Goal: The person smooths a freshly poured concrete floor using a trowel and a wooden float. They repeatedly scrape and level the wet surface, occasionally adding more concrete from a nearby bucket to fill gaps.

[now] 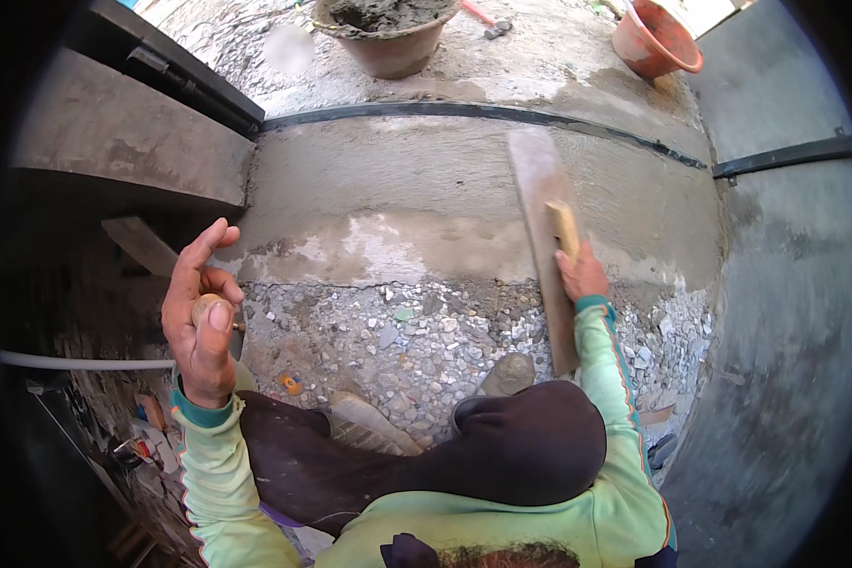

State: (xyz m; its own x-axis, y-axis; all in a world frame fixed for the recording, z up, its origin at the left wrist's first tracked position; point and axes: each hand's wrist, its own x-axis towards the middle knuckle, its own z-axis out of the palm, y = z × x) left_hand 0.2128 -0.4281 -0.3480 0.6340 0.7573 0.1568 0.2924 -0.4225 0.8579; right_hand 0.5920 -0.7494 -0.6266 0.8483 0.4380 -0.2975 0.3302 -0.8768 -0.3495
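My right hand (pixel 585 273) grips the pale wooden handle of a long, flat plastering float (pixel 532 189). Its narrow blade runs front to back, the far part over the smoothed wet cement strip (pixel 388 166) and the near end above the gravel. On the left, raised off the ground, my left hand (pixel 199 317) closes around a rounded wooden handle end. A flat grey blade (pixel 140 244) sticks out beyond these fingers and looks like part of the same trowel; the join is hidden. Paler, wetter patches mark the strip's near edge.
Gravel (pixel 388 331) lies around my feet. Past a dark metal rail (pixel 398 110) stand a tub of wet mortar (pixel 388 43) and an orange bucket (pixel 655 43). Walls flank both sides, the right one (pixel 786 256) plastered grey. A pale hose (pixel 85 362) runs at left.
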